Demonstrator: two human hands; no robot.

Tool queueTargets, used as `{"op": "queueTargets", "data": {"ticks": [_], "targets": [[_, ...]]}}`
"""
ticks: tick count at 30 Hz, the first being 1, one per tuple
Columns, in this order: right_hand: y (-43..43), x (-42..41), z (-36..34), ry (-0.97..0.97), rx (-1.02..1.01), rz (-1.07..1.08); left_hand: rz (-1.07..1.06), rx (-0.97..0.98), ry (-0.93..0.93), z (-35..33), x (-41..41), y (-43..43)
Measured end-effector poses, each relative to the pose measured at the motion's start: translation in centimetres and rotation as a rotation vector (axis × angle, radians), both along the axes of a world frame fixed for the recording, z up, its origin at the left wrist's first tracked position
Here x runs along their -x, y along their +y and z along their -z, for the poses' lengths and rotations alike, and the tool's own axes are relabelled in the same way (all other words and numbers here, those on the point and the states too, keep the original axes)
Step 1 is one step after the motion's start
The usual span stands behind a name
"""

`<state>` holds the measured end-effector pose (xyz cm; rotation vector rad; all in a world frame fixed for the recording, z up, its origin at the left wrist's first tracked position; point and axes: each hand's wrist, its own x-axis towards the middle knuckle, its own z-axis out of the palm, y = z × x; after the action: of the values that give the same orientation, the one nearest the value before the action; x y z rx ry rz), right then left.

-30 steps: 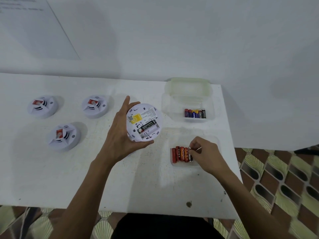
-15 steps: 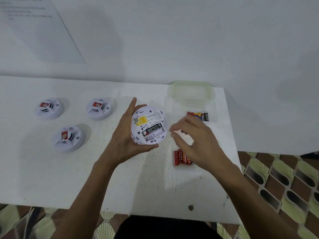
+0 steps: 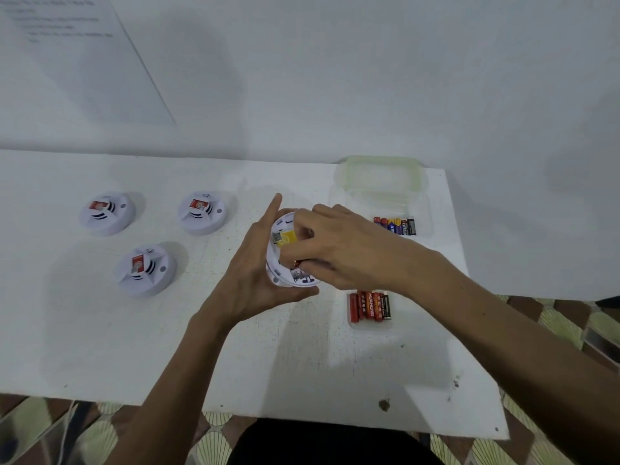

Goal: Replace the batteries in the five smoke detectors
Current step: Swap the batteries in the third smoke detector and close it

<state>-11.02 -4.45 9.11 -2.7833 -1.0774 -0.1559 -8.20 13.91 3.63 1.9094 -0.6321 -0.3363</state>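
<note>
My left hand point(image 3: 253, 273) holds a white smoke detector point(image 3: 280, 241) tilted above the table, its back with a yellow label towards me. My right hand point(image 3: 345, 250) lies over the detector's open battery bay, and its fingertips pinch a red battery point(image 3: 297, 263) against the bay. Most of the bay is hidden under the fingers. Three more white detectors point(image 3: 107, 213) point(image 3: 203, 211) point(image 3: 146, 268) rest face up on the left of the table. Red batteries point(image 3: 369, 305) lie in a row in a shallow clear tray near my right wrist.
A clear container point(image 3: 424, 213) at the back right holds several mixed-colour batteries point(image 3: 396, 225), with its pale green lid point(image 3: 382, 176) behind it. The white table point(image 3: 100, 347) ends at the right beside a patterned floor point(image 3: 570, 320). A wall stands behind.
My right hand left the tray of red batteries with one battery and moved left onto the detector's back. The left hand kept holding the detector.
</note>
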Motion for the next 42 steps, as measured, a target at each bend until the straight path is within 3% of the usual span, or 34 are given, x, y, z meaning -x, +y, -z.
{"op": "queueTargets", "data": {"ticks": [2,10,14,18,22,25,27,32,42], "targets": [[0.0,-0.2,-0.3,-0.015,0.018,-0.025,-0.041,-0.074,-0.146,-0.1,0.2,0.2],[-0.2,-0.6,-0.7,0.007,0.033,-0.118,0.087,-0.026,-0.137,0.7,-0.3,-0.4],[-1.1,-0.3,-0.3,-0.001,-0.056,-0.115,0.136,0.044,-0.032,0.6,-0.7,-1.1],[-2.3,1.0,-0.4,0.111,-0.371,0.049,0.064,0.009,-0.030,0.2,-0.7,-1.1],[-4.2,3.1,0.2,0.284,-0.769,0.322,0.023,-0.130,-0.225,0.7,-0.8,-1.1],[-5.9,5.0,1.8,0.420,-0.884,0.556,0.007,-0.113,-0.215,1.2,-0.8,-1.2],[-7.0,6.0,3.6,0.488,-0.839,0.714,0.007,-0.086,-0.168,1.4,-0.7,-1.4],[-8.5,7.5,8.9,0.564,-0.495,0.957,0.002,-0.020,-0.047,1.8,-0.7,-1.6],[-8.7,7.5,10.6,0.583,-0.391,1.002,-0.032,-0.135,-0.135,2.1,-0.8,-2.0]]}}
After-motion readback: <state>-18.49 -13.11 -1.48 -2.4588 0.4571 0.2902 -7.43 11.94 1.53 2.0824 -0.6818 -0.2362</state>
